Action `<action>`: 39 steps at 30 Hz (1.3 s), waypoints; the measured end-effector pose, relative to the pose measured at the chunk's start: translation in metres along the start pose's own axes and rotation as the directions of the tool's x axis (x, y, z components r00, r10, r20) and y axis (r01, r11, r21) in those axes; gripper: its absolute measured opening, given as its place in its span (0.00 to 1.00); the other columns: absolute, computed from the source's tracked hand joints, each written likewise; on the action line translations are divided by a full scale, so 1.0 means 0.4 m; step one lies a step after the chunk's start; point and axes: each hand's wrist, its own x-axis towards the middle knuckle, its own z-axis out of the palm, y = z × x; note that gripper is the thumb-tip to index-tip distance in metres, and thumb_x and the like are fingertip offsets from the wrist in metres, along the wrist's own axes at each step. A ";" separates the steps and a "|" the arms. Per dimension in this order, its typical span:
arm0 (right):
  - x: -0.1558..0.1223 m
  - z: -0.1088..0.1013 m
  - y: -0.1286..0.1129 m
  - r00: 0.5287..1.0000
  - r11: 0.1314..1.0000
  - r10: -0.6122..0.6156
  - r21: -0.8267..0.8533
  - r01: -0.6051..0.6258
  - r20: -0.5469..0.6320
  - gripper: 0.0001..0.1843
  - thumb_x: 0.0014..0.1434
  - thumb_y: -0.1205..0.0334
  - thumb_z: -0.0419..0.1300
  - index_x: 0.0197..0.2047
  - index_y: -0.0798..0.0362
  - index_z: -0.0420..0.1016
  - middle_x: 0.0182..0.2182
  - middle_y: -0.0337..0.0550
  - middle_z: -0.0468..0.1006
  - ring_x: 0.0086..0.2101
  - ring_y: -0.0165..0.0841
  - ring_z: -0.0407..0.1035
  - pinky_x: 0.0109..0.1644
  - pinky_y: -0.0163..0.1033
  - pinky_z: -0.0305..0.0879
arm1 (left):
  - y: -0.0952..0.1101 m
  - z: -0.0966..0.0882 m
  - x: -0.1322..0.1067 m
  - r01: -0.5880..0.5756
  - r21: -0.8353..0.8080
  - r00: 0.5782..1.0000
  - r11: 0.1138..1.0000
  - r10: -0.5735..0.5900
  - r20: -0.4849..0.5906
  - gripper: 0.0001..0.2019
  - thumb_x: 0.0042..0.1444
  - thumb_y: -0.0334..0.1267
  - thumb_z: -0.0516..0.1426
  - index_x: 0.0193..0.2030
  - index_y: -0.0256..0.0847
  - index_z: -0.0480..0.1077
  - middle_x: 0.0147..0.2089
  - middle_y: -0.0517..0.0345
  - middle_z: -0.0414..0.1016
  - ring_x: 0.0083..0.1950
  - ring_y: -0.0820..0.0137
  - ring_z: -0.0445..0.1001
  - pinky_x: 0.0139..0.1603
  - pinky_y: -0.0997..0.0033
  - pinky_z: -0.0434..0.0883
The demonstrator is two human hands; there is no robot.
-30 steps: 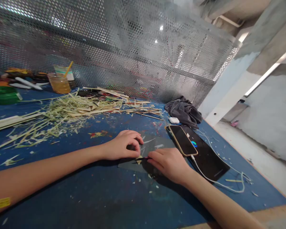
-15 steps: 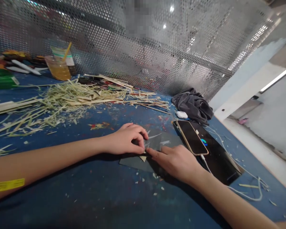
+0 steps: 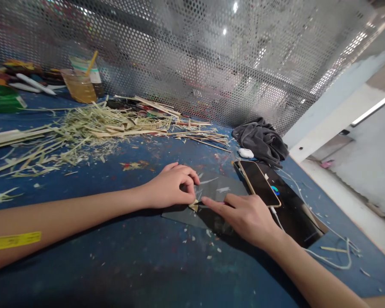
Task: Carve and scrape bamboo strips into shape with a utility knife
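Straw bit [image 3: 193, 206], small pale triangle, on dark sheet [image 3: 218, 192] at centre-near of blue table [image 3: 122, 265]. Left hand [image 3: 171, 186] fingertips pinched on it; right hand [image 3: 247, 216] forefinger out flat beside, other fingers curled. Straw pile [image 3: 93, 128] far left, phone [image 3: 259, 183] right, grey cloth [image 3: 261, 139] far right. Perforated metal screen [image 3: 195, 60] behind.

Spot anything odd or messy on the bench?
Yes: straw-like shavings lie strewn over the blue table, with bits around the dark sheet under both hands. The phone lies askew on a dark tablet.
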 end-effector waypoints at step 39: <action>0.018 -0.020 -0.079 0.983 0.987 -0.011 -0.158 0.040 0.182 0.35 0.57 0.70 0.52 0.67 0.44 0.54 0.24 0.37 0.69 0.18 0.28 0.63 0.23 0.41 0.32 | 0.001 -0.022 0.013 0.028 0.009 0.988 1.000 -0.029 0.152 0.06 0.46 0.34 0.61 0.21 0.44 0.73 0.52 0.63 0.71 0.58 0.62 0.63 0.66 0.49 0.38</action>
